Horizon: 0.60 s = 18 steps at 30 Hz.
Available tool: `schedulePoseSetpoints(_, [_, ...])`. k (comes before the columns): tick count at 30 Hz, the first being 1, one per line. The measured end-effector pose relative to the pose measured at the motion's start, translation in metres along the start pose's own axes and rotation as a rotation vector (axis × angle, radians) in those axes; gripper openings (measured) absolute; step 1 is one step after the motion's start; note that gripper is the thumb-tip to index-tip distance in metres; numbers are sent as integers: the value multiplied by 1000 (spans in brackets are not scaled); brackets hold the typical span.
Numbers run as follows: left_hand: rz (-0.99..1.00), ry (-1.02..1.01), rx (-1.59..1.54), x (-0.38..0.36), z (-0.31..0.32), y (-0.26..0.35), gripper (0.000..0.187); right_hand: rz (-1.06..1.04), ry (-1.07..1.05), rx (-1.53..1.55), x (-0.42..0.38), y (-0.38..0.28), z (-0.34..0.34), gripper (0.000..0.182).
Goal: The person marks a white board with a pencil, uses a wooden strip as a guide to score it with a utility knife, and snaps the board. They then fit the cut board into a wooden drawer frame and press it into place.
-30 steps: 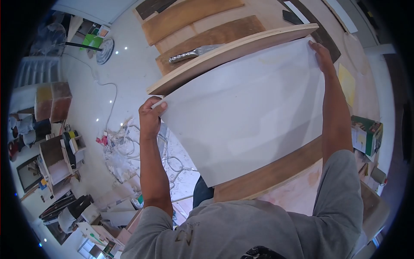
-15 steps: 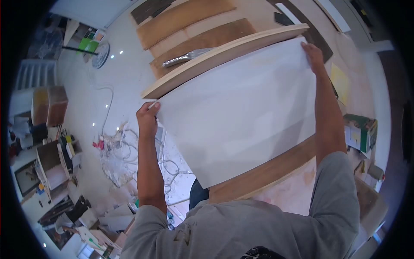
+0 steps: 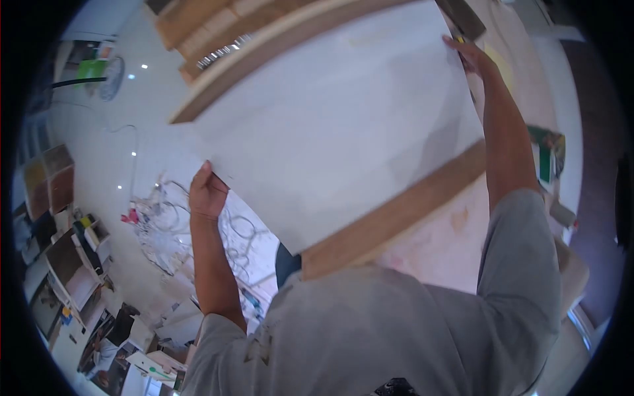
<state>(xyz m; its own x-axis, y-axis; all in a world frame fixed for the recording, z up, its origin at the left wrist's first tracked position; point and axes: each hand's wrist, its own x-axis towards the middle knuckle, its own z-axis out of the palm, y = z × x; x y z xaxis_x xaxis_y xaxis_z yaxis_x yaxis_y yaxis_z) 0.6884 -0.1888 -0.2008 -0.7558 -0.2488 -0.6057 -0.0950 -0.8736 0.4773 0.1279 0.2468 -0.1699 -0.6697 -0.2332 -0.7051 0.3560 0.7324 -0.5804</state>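
Note:
A large white sheet (image 3: 330, 125) spreads in front of me, between my two hands. My left hand (image 3: 209, 191) is at its left edge, with the thumb pointing up and the other fingers partly under the sheet. On the right edge, near the far corner, my right hand (image 3: 467, 54) grips the sheet. A long pale wooden board (image 3: 264, 56) runs along the sheet's far edge. Close to my body, a brown wooden board (image 3: 396, 208) lies along the near edge. What lies beneath the sheet is hidden.
Brown wood pieces (image 3: 191, 26) and a shiny metallic object (image 3: 224, 53) lie beyond the far board. Loose cables and clear plastic (image 3: 158, 224) are on the floor at left. Open boxes (image 3: 72, 270) stand at lower left, and a green box (image 3: 545, 155) at right.
The view has shifted, so the boards and sheet appear higher and farther left. My left hand has moved from the sheet's far left corner down along its left edge.

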Motion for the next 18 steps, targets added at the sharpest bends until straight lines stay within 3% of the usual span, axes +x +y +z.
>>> schedulePoseSetpoints(2, [-89,-71,29,-16,-10,-17,33,20,104,-77,-2,33,-5,78])
schedulePoseSetpoints(3, [-115,6,19,-31,-10,-35,33,16,152,-114,-6,43,-3,78])
schedulePoseSetpoints(6, [-167,-66,-62,-71,-18,-77,33,77,73,-130,-36,50,-9,79])
schedulePoseSetpoints(9, [-112,22,10,-93,-12,-94,27,104,91,-89,-41,82,-16,72])
schedulePoseSetpoints(11, [-49,132,132,-97,6,-95,18,158,183,-264,-25,93,-28,68])
schedulePoseSetpoints(13, [-8,248,261,-91,4,-102,17,92,336,-455,-20,94,-18,65])
schedulePoseSetpoints(15, [29,370,385,-85,1,-109,15,-102,544,-662,-22,90,1,63])
schedulePoseSetpoints(17, [125,415,323,-78,-2,-114,14,-290,540,-720,-37,93,1,63])
schedulePoseSetpoints(18, [166,434,295,-78,3,-116,14,-242,559,-728,-41,88,0,64])
